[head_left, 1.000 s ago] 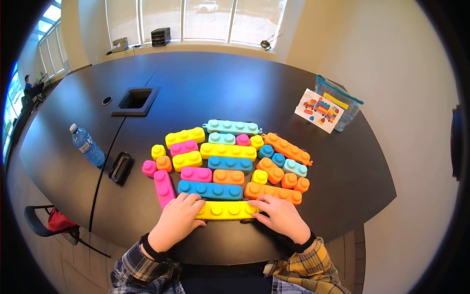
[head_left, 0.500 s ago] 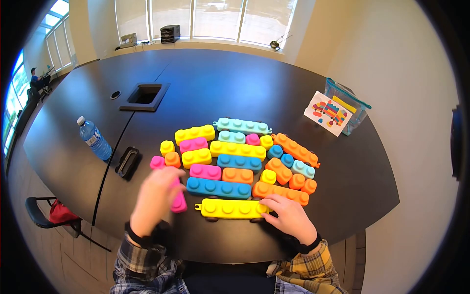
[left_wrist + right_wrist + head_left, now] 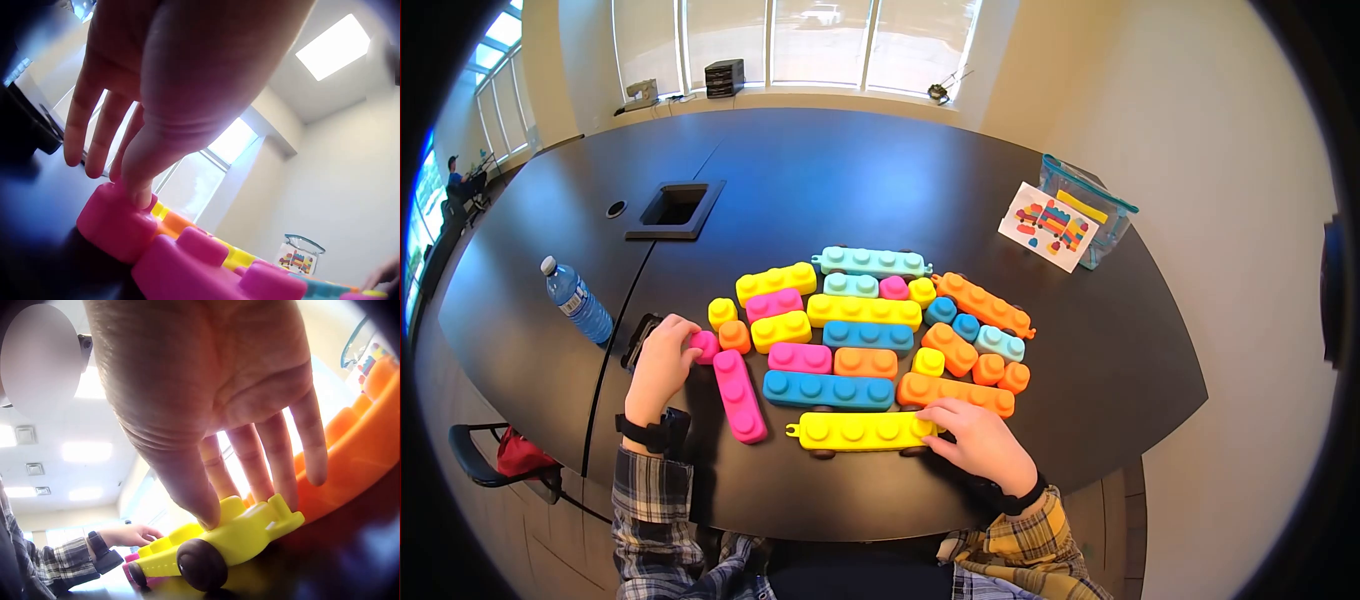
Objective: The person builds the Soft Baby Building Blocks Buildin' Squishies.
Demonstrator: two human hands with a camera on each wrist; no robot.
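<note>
My left hand (image 3: 662,365) is at the far left of the blocks, pinching a small pink one-stud block (image 3: 115,222) between thumb and fingers. Just below it lies a long pink block (image 3: 740,395), untouched. Near the table's front edge stands a yellow wheeled block base (image 3: 855,431) with dark wheels and a hook at its left end. My right hand (image 3: 978,440) holds this base at its right end. The right wrist view shows the thumb on the near side, above a wheel (image 3: 202,565), with fingers across the far side.
Several coloured blocks, including a long blue block (image 3: 828,389) and an orange wheeled base (image 3: 985,305), lie close together beyond my hands. A water bottle (image 3: 580,303) and a dark case (image 3: 638,340) are at left. A picture card (image 3: 1048,227) leans on a clear bag (image 3: 1090,205) at back right.
My left hand has let go of the yellow base's left end and moved left and away to the small pink block. The right hand stays on the base.
</note>
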